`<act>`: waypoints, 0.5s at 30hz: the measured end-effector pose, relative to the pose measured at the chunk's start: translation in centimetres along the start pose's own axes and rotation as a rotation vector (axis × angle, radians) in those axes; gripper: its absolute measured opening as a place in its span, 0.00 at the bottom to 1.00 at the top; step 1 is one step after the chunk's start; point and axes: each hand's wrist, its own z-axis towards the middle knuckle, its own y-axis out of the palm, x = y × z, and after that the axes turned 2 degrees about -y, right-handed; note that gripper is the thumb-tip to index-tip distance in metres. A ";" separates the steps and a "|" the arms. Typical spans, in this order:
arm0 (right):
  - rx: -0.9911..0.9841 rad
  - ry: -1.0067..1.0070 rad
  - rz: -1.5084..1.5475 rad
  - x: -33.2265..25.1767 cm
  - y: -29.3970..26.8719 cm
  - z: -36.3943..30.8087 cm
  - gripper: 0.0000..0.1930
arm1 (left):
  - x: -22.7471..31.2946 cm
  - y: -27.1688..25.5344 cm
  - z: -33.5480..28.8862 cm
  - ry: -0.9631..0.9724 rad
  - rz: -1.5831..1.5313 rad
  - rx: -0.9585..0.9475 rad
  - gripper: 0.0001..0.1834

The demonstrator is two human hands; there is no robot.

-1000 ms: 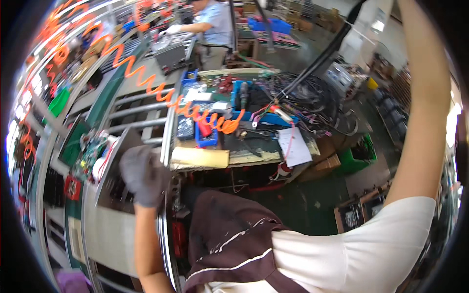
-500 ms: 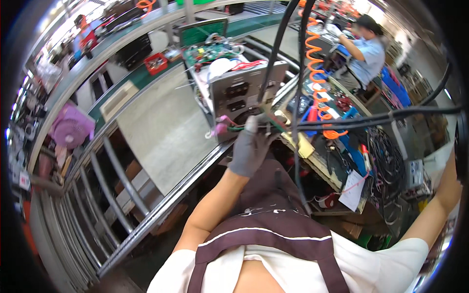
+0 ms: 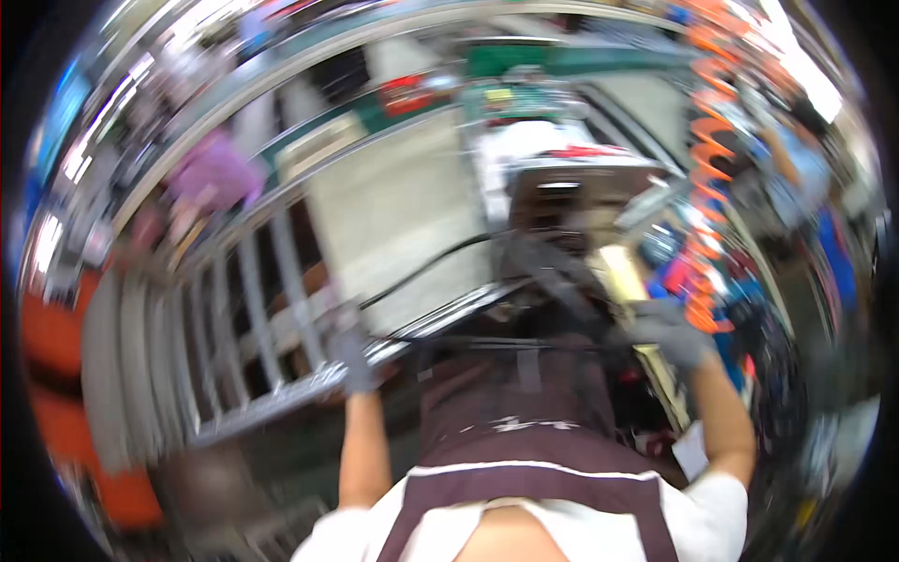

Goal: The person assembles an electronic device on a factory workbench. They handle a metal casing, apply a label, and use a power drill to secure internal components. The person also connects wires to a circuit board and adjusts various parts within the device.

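Note:
My left hand (image 3: 348, 354), in a grey glove and blurred, is closed on a black cable (image 3: 426, 269) above the front rail of the roller conveyor. The cable curves from there to the panel of a metal unit (image 3: 571, 183) with a green circuit board (image 3: 529, 101) behind it. Another dark cable length stretches low across the front of my apron, between my two hands. My right hand (image 3: 667, 332), also gloved in grey, appears closed around black cables (image 3: 562, 286) beside the bench edge. Motion blur hides its fingertips.
A pale board (image 3: 398, 206) lies on the roller conveyor (image 3: 253, 290), left of the unit. An orange coiled air hose (image 3: 707, 187) hangs at the right, above a cluttered bench. Farther back are a red bin (image 3: 405, 94) and a purple fan (image 3: 213, 173). A co-worker (image 3: 796, 173) is at the far right.
My left hand has moved from the unit's panel leftward to the rail. My right hand has come in from the far right. The raised black cables have dropped low, and the view has turned.

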 end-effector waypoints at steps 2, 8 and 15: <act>-0.264 -0.635 -1.002 4.6 -0.1 3.4 0.18 | 1.8 -1.4 0.5 0.337 0.246 -0.102 0.15; 0.069 -0.296 -0.616 12.0 -4.7 1.6 0.20 | 7.1 3.5 -3.3 0.094 0.073 -0.470 0.19; 1.459 0.000 -0.638 22.5 -21.8 -2.1 0.13 | 9.3 13.8 -10.9 -0.319 0.150 -1.114 0.19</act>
